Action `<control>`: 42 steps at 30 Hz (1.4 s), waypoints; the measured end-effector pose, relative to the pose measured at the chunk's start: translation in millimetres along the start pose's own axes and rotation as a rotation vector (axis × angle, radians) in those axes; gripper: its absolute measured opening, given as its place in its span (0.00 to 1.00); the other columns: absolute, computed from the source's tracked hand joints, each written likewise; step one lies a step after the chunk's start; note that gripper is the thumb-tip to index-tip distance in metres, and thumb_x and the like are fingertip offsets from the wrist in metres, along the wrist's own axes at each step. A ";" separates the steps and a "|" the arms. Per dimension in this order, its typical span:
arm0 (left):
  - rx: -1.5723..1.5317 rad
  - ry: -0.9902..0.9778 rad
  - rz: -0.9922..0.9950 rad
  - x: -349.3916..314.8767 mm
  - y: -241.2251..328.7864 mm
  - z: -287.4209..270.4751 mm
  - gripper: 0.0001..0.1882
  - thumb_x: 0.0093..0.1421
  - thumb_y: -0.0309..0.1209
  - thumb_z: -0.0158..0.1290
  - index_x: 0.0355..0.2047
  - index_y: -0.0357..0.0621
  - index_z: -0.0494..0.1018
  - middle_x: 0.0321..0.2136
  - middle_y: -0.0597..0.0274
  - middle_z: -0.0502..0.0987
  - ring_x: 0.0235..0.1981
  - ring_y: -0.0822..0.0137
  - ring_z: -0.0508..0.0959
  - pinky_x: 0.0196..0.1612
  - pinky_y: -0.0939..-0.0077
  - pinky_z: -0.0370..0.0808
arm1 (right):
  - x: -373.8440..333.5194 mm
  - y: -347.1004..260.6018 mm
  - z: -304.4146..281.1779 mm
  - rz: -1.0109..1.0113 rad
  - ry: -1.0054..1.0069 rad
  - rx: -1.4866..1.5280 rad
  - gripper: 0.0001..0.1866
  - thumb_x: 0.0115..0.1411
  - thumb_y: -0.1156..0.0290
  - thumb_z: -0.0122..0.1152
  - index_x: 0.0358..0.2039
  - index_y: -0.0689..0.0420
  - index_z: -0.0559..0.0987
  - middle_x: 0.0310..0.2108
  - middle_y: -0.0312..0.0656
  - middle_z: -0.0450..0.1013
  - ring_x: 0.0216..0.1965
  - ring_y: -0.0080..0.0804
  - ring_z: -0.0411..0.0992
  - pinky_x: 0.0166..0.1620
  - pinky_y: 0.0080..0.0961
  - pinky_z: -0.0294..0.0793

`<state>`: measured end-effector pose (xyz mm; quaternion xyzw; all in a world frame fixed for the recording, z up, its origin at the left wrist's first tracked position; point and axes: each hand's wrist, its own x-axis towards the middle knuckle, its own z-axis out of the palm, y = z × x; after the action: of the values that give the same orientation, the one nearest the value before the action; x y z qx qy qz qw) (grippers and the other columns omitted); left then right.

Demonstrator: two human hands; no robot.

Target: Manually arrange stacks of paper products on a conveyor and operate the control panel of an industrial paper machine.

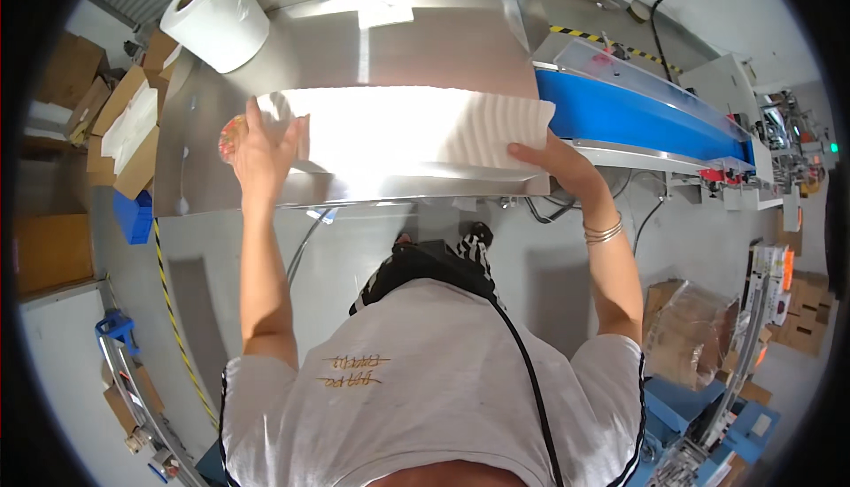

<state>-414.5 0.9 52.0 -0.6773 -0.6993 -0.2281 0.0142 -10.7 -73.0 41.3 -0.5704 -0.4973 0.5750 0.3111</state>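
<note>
A long, white, ribbed stack [425, 128] lies crosswise over the steel work surface [416, 53]. Bright glare washes out its middle, so its exact kind does not show. At its left end my left hand [267, 146] grips it, thumb and forefinger apart and the other fingers partly hidden. Just beside that hand shows a small rounded piece with a red and green print [232, 138]. My right hand [564, 166] holds the stack's right end, thumb on the near side and fingers out of sight beneath or behind it.
A large white roll [215, 19] stands at the far left of the steel surface, and a white sheet [386, 7] lies at the back. Rightward runs a blue conveyor belt [637, 119] with a clear guard. An open carton [128, 133] is at left, a plastic-wrapped bundle [691, 332] at lower right.
</note>
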 end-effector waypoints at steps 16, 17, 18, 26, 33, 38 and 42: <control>-0.231 -0.087 0.191 -133.4 304.6 83.4 0.37 0.49 0.31 0.54 0.59 0.30 0.56 0.60 0.40 0.55 0.63 0.42 0.51 0.60 0.41 0.44 | 21.0 55.2 -66.3 -0.024 -0.014 0.186 0.29 0.61 0.74 0.51 0.63 0.54 0.58 0.52 0.44 0.67 0.45 0.29 0.69 0.44 0.24 0.72; -0.214 -0.103 0.199 -133.7 307.5 82.8 0.36 0.48 0.29 0.54 0.58 0.32 0.57 0.60 0.41 0.55 0.63 0.43 0.51 0.61 0.41 0.43 | 25.4 57.1 -70.0 -0.161 -0.004 0.037 0.29 0.60 0.74 0.51 0.62 0.52 0.59 0.54 0.44 0.66 0.46 0.30 0.69 0.45 0.24 0.72; -0.198 -0.118 0.208 -133.7 310.4 82.4 0.35 0.48 0.27 0.53 0.58 0.34 0.59 0.60 0.43 0.56 0.64 0.44 0.51 0.61 0.42 0.43 | 28.3 58.4 -73.0 -0.300 0.008 -0.111 0.29 0.60 0.75 0.52 0.62 0.50 0.61 0.55 0.44 0.65 0.47 0.31 0.69 0.45 0.23 0.72; -0.252 -0.104 0.210 -135.8 308.2 78.0 0.31 0.45 0.23 0.53 0.54 0.43 0.68 0.61 0.49 0.58 0.63 0.46 0.53 0.62 0.48 0.45 | 46.5 54.2 -92.8 -0.443 -0.155 -0.179 0.27 0.56 0.77 0.58 0.57 0.51 0.68 0.52 0.39 0.67 0.46 0.25 0.69 0.44 0.20 0.72; -0.230 -0.158 0.242 -134.5 304.3 71.3 0.28 0.46 0.23 0.53 0.52 0.50 0.71 0.61 0.50 0.57 0.64 0.45 0.53 0.62 0.47 0.45 | 60.2 47.8 -118.0 -0.376 -0.261 -0.087 0.21 0.49 0.78 0.65 0.45 0.54 0.74 0.47 0.36 0.69 0.42 0.25 0.70 0.41 0.23 0.73; -0.336 -0.153 0.279 -131.2 299.6 69.9 0.23 0.47 0.27 0.56 0.47 0.49 0.75 0.61 0.47 0.56 0.64 0.42 0.50 0.61 0.43 0.42 | 70.7 44.7 -125.2 -0.671 -0.426 -0.404 0.18 0.50 0.76 0.65 0.42 0.54 0.75 0.48 0.35 0.68 0.45 0.26 0.69 0.47 0.23 0.69; -0.136 -0.040 0.229 -137.6 295.6 77.5 0.21 0.51 0.29 0.55 0.48 0.45 0.72 0.61 0.46 0.56 0.63 0.42 0.51 0.61 0.42 0.43 | 69.8 73.5 -147.6 -0.172 -0.179 0.058 0.13 0.63 0.66 0.55 0.44 0.60 0.71 0.38 0.38 0.72 0.41 0.19 0.68 0.44 0.19 0.69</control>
<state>-98.9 -108.6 25.9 -0.7567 -0.6003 -0.2582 -0.0198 136.3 0.7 -29.5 -0.4627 -0.5532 0.6090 0.3302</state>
